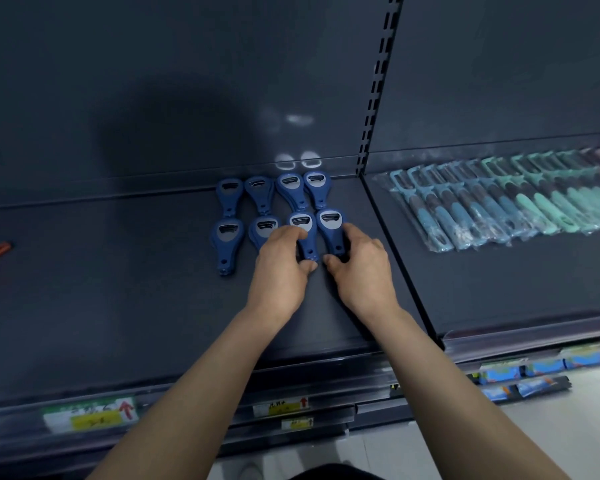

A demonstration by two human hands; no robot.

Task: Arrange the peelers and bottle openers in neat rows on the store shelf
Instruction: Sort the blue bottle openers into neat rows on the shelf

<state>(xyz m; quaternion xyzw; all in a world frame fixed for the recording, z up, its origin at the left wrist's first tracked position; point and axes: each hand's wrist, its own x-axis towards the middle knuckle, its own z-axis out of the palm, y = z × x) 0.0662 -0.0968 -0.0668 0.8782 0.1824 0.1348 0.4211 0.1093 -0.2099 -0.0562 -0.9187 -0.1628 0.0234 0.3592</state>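
Eight blue plastic bottle openers are laid in two rows on the dark metal shelf, just left of its slotted upright. The front row's third opener is pinched by the curled left hand, the fourth opener by the right hand. Wrapped teal-handled peelers are lined right of the upright.

Eight blue plastic bottle openers in two rows of four on dark grey metal shelf. Left hand pinches third front-row opener; right hand grips fourth front-row opener. Bagged teal peelers lined up rightward.
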